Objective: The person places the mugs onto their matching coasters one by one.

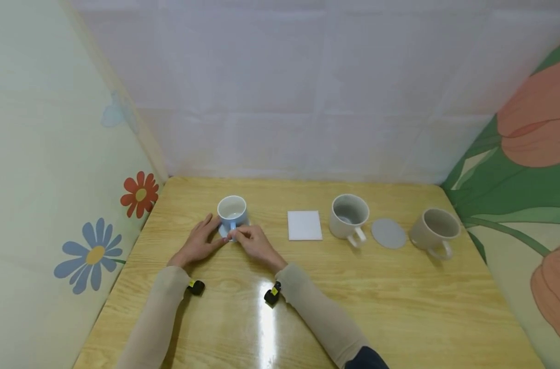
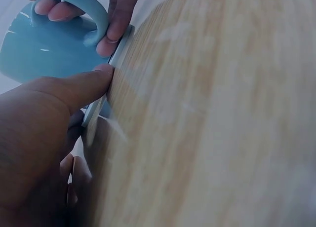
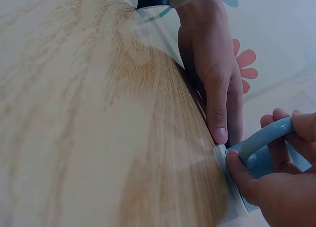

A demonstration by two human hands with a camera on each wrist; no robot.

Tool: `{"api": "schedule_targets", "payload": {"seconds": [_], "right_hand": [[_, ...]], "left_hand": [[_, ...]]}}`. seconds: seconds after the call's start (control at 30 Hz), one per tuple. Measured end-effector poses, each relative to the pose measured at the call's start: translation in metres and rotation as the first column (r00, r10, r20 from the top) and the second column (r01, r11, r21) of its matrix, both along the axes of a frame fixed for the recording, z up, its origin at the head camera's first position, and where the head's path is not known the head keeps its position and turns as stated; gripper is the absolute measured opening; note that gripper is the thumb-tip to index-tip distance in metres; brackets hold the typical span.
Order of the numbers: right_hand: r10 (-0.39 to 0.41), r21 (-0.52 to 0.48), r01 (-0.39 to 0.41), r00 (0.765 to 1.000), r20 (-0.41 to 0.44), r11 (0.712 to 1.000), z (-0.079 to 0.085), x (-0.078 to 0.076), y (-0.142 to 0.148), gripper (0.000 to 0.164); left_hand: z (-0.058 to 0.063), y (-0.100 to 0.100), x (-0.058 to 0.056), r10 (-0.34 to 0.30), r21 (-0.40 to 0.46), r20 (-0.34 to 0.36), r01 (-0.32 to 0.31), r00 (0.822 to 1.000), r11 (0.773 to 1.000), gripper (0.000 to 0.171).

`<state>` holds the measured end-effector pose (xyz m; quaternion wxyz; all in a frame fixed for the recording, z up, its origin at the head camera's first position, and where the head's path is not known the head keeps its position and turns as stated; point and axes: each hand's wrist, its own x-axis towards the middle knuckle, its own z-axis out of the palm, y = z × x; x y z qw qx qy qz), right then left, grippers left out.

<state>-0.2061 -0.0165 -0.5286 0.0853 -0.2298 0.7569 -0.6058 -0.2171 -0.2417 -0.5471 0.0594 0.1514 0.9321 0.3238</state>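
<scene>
A light blue mug (image 1: 232,209) with a pale inside stands upright on a thin, round light blue coaster (image 1: 223,231) at the table's left. My right hand (image 1: 256,243) pinches the mug's handle (image 3: 266,137), which points toward me. One of its fingertips reaches down to the coaster's edge in the right wrist view. My left hand (image 1: 200,244) lies at the coaster's left side with fingers extended. Its thumb (image 2: 91,86) touches the near edge of the coaster, while the other fingers are partly hidden behind it in the left wrist view.
Right of the blue mug lie a white square coaster (image 1: 305,225), a white mug (image 1: 349,218), a grey round coaster (image 1: 388,233) and a greyish mug (image 1: 434,231) in a row. All rest on the wooden table (image 1: 399,307), with a white cloth (image 1: 284,92) behind.
</scene>
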Motion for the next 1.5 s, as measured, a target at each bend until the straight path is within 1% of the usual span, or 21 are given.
{"api": "schedule_targets", "payload": {"seconds": [0.17, 0.27, 0.37, 0.57, 0.73, 0.83, 0.9, 1.0, 1.07, 1.23, 1.37, 1.5], "right_hand": [[0.012, 0.009, -0.012, 1.0, -0.01, 1.0, 0.0, -0.003, 0.0, 0.029], [0.004, 0.014, -0.004, 1.0, -0.026, 1.0, 0.001, -0.005, -0.001, 0.029], [0.0, 0.027, 0.001, 1.0, -0.029, 1.0, 0.001, -0.004, -0.002, 0.028], [-0.024, 0.09, 0.027, 0.999, -0.035, 0.996, 0.003, 0.002, -0.004, 0.027], [-0.058, 0.121, 0.061, 0.998, -0.029, 0.991, 0.008, 0.005, -0.007, 0.028], [-0.049, 0.135, 0.051, 0.999, -0.019, 0.99, 0.009, 0.005, -0.008, 0.03], [-0.038, 0.147, 0.041, 0.999, -0.022, 0.988, 0.008, 0.004, -0.009, 0.031], [-0.022, 0.164, 0.028, 0.999, -0.038, 0.986, 0.008, 0.004, -0.01, 0.032], [-0.022, 0.168, 0.03, 0.999, -0.049, 0.985, 0.009, 0.004, -0.01, 0.032], [-0.015, 0.167, 0.025, 0.998, -0.065, 0.986, 0.011, 0.004, -0.01, 0.033], [-0.032, 0.169, 0.039, 0.998, -0.045, 0.985, 0.013, 0.008, -0.008, 0.026], [-0.03, 0.15, 0.032, 0.999, -0.01, 0.988, 0.016, 0.013, -0.004, 0.023]], "left_hand": [[0.0, 0.0, -0.005, -0.002, -0.008, -0.008, 0.002, 1.0, 1.0, 0.078], [0.0, 0.0, -0.007, -0.006, -0.004, -0.019, 0.006, 1.0, 1.0, 0.078], [0.0, -0.001, -0.005, -0.006, 0.001, -0.026, 0.006, 1.0, 1.0, 0.079], [-0.004, -0.002, 0.003, -0.016, -0.005, -0.016, 0.016, 1.0, 1.0, 0.08], [-0.006, 0.0, 0.004, -0.02, 0.001, -0.024, 0.02, 0.999, 1.0, 0.079], [-0.006, 0.001, 0.004, -0.021, 0.004, -0.031, 0.021, 0.999, 1.0, 0.079], [-0.006, 0.001, 0.004, -0.008, 0.007, -0.025, 0.009, 1.0, 1.0, 0.079], [-0.005, -0.001, 0.005, 0.004, 0.007, -0.015, -0.004, 1.0, 1.0, 0.079], [-0.006, -0.002, 0.004, 0.009, 0.006, -0.02, -0.008, 1.0, 1.0, 0.078], [-0.005, -0.003, 0.002, -0.001, 0.01, -0.065, 0.002, 0.998, 1.0, 0.077], [-0.004, -0.001, 0.002, -0.017, 0.021, -0.081, 0.019, 0.997, 1.0, 0.077], [-0.005, -0.002, 0.002, -0.019, 0.019, -0.065, 0.02, 0.998, 1.0, 0.078]]}}
